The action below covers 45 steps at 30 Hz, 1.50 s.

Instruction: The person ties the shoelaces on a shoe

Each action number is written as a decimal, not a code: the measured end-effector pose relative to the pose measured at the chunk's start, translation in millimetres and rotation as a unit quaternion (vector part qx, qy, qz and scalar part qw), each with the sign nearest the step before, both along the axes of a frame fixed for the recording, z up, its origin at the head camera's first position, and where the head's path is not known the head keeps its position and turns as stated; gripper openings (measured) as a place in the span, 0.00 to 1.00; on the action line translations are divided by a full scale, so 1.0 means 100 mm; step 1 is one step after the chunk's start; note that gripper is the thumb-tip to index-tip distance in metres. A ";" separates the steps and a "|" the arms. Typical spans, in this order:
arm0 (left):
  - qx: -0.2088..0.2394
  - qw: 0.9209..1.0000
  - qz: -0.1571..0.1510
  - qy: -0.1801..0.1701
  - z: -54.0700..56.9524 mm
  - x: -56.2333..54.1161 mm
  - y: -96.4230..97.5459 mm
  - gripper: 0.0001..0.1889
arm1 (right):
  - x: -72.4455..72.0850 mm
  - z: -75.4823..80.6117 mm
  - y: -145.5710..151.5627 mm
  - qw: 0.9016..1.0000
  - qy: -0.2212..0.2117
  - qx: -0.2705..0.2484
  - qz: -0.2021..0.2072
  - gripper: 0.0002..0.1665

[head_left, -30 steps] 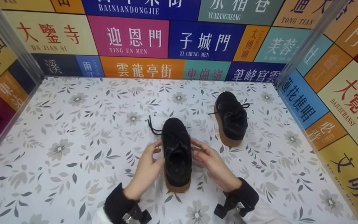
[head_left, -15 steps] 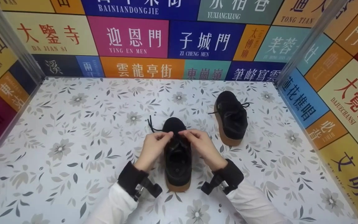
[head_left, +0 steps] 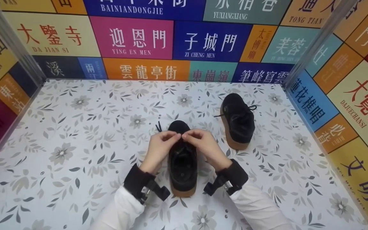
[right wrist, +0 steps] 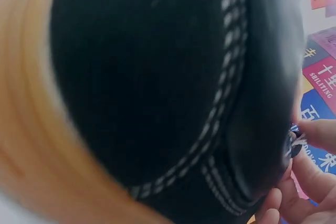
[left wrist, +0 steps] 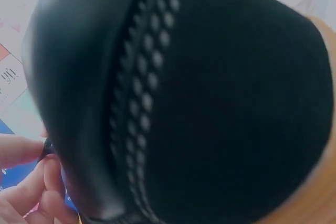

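A black shoe (head_left: 183, 180) with a tan sole stands in front of me on the flowered surface, toe pointing away. Its stitched black heel (left wrist: 231, 98) fills most of the left wrist view. My left hand (head_left: 159, 147) and right hand (head_left: 207, 147) meet over its lacing, fingertips nearly together. Both pinch with thumb and forefinger at the black shoelace (right wrist: 295, 142), of which only a bit shows between the fingers. A loose lace end (head_left: 159, 126) sticks out beyond my left hand. My hands hide the eyelets.
The matching black shoe (head_left: 239, 124) stands to the back right, its lace tied. Colourful panels (head_left: 133, 38) with large lettering wall in the back and sides. Transparent corner posts (head_left: 318, 41) rise at the far corners.
Both hands have moved from the shoe's sides up and inward to its lacing, and now pinch the shoelace there. The loose lace end has shifted slightly right. Both shoes stay in place.
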State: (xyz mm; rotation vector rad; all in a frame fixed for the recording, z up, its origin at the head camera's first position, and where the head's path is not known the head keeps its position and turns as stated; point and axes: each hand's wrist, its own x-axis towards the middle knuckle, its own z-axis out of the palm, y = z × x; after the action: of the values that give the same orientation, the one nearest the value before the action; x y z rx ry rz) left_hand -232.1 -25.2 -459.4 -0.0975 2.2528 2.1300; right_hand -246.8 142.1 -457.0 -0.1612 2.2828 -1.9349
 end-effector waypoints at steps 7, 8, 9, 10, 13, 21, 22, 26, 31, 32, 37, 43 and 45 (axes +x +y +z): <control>0.032 0.999 -0.010 0.008 0.08 0.02 0.02 0.11 | 0.01 0.04 0.02 0.996 -0.055 -0.068 -0.001 0.02; 0.037 0.999 -0.009 0.006 0.09 0.03 0.02 0.11 | 0.01 0.05 0.03 0.996 -0.058 -0.070 -0.001 0.02; 0.041 0.999 -0.008 0.004 0.10 0.03 0.02 0.11 | 0.01 0.05 0.03 0.996 -0.058 -0.070 0.000 0.02; 0.048 0.999 -0.008 0.002 0.11 0.04 0.02 0.11 | 0.02 0.05 0.04 0.996 -0.058 -0.068 0.001 0.03; 0.057 0.998 -0.005 -0.001 0.14 0.05 0.01 0.11 | 0.03 0.05 0.04 0.996 -0.054 -0.064 -0.001 0.03; 0.067 0.997 -0.004 0.035 0.24 0.05 -0.06 0.10 | 0.04 0.05 0.04 0.997 -0.056 -0.059 -0.008 0.05; 0.071 0.997 -0.004 0.040 0.25 0.05 -0.07 0.10 | 0.04 0.05 0.04 0.997 -0.056 -0.060 -0.008 0.05; 0.077 0.995 -0.005 0.057 0.29 0.04 -0.09 0.09 | 0.04 0.05 0.04 0.996 -0.059 -0.073 -0.012 0.03; 0.067 0.996 -0.014 0.065 0.32 0.04 -0.10 0.08 | 0.04 0.07 0.04 0.994 -0.059 -0.092 -0.022 0.03; 0.063 0.996 -0.015 0.068 0.33 0.04 -0.10 0.08 | 0.04 0.08 0.04 0.994 -0.058 -0.095 -0.023 0.03; 0.033 0.996 -0.015 0.088 0.42 0.04 -0.09 0.08 | 0.05 0.12 0.03 0.994 -0.046 -0.093 -0.025 0.03; -0.016 0.993 -0.019 0.118 0.56 0.01 -0.07 0.08 | 0.07 0.15 0.04 0.996 -0.026 -0.080 -0.020 0.04; -0.025 0.991 -0.027 0.126 0.61 -0.01 -0.06 0.07 | 0.06 0.14 0.05 0.997 -0.018 -0.076 -0.018 0.05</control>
State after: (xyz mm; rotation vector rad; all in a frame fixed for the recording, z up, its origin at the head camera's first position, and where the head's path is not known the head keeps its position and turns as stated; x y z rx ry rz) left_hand -233.2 -30.8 -398.5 0.2431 2.4088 2.1686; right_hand -240.5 146.6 -443.1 -0.1026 2.1302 -2.1127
